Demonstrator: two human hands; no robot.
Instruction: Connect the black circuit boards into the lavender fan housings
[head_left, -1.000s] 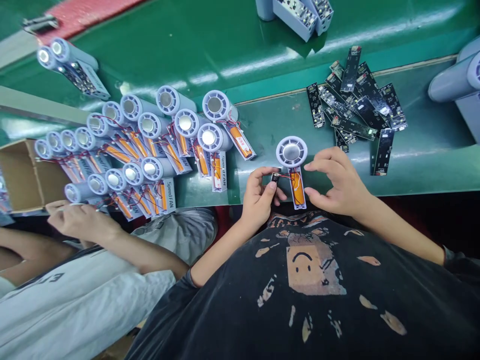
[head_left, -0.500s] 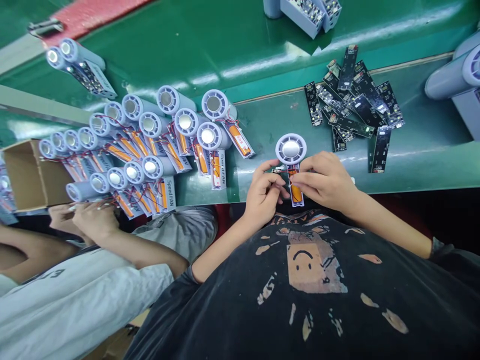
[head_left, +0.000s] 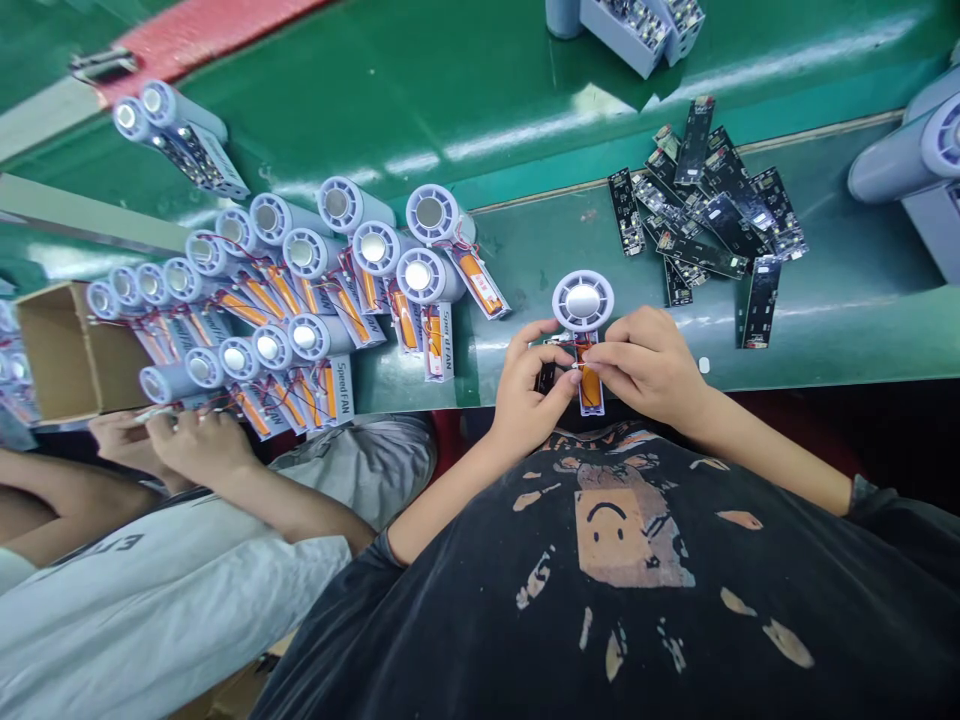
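A lavender handheld fan body (head_left: 583, 301) lies at the bench's near edge, its round end away from me. An orange battery (head_left: 591, 388) and thin red wires show in its open handle. My left hand (head_left: 529, 385) is closed on a small black circuit board (head_left: 546, 377), mostly covered by the fingers, at the handle's left side. My right hand (head_left: 649, 362) pinches a thin wire with a small white connector (head_left: 577, 366) over the handle. The connector is close to the left fingertips; whether it touches the board is hidden.
Black circuit boards (head_left: 720, 205) are heaped at the right back. Several open fan bodies (head_left: 360, 250) stand in rows to the left, near a cardboard box (head_left: 56, 355). A co-worker's hands (head_left: 191, 440) work at the far left. More fan bodies (head_left: 900, 150) stand at the right edge.
My left thumb has moved toward the handle, and the black board now shows between the left fingers. The right fingertips have shifted slightly, with the white connector now visible. The view has moved slightly.
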